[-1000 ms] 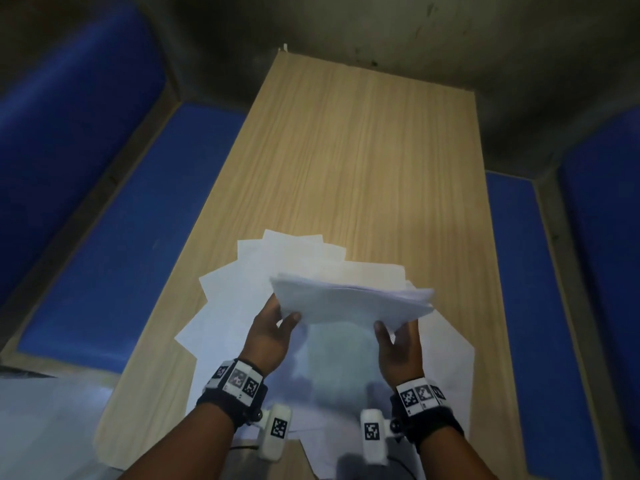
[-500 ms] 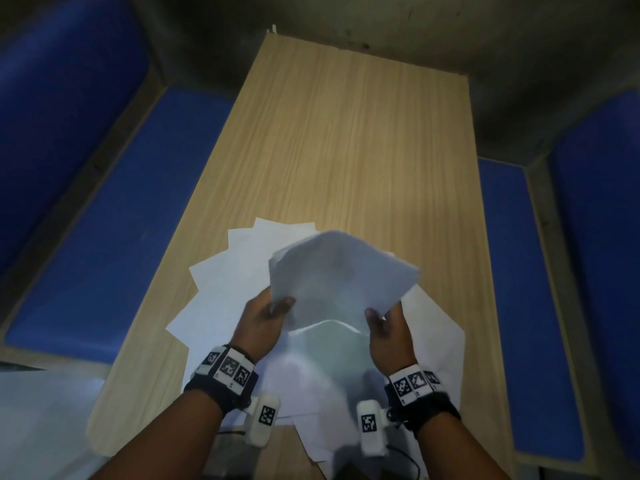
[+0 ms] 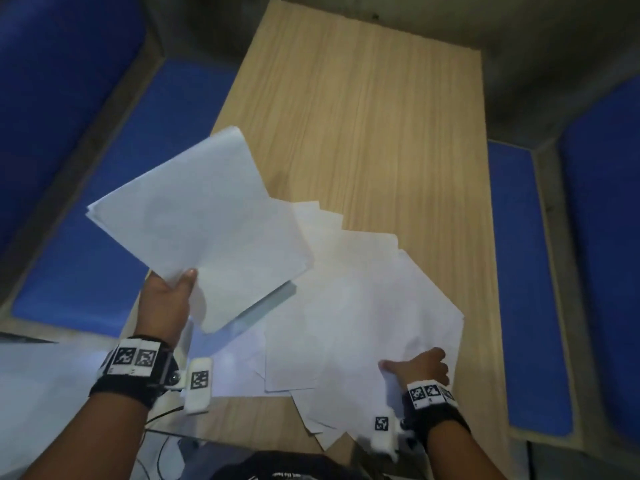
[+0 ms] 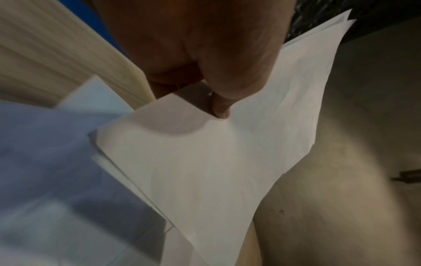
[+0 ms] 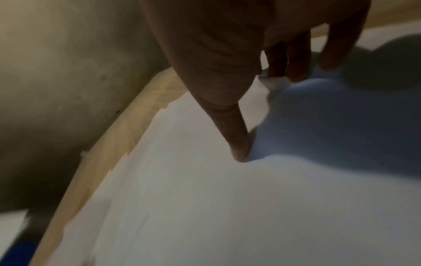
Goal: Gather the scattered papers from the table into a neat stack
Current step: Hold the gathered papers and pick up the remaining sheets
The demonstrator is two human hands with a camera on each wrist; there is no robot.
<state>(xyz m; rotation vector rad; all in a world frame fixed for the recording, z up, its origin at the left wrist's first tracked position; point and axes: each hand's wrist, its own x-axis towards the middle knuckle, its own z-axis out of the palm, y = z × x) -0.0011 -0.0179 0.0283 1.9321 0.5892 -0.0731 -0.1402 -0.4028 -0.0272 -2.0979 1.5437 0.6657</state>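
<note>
Dim grey walls (image 3: 519, 36) and blue padded benches (image 3: 104, 161) flank the long wooden table (image 3: 363, 116). Scattered papers (image 3: 363, 306) fan across its near end. The left hand (image 3: 166, 303) pinches a lifted stack (image 3: 201, 230); the right hand (image 3: 420, 367) grips the loose sheets' near edge.

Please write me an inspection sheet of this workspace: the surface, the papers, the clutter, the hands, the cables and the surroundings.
Surface: wooden table, far half bare.
Job's things: gathered stack lifted off the table at the left; loose sheets fanned and overlapping on the near half.
Clutter: nothing seen.
Grips: left hand pinches the stack's corner; right hand on the loose sheets, thumb pressing down, fingers curled at an edge.
Cables: dark cable near the left wrist.
Surroundings: blue benches on both sides.
</note>
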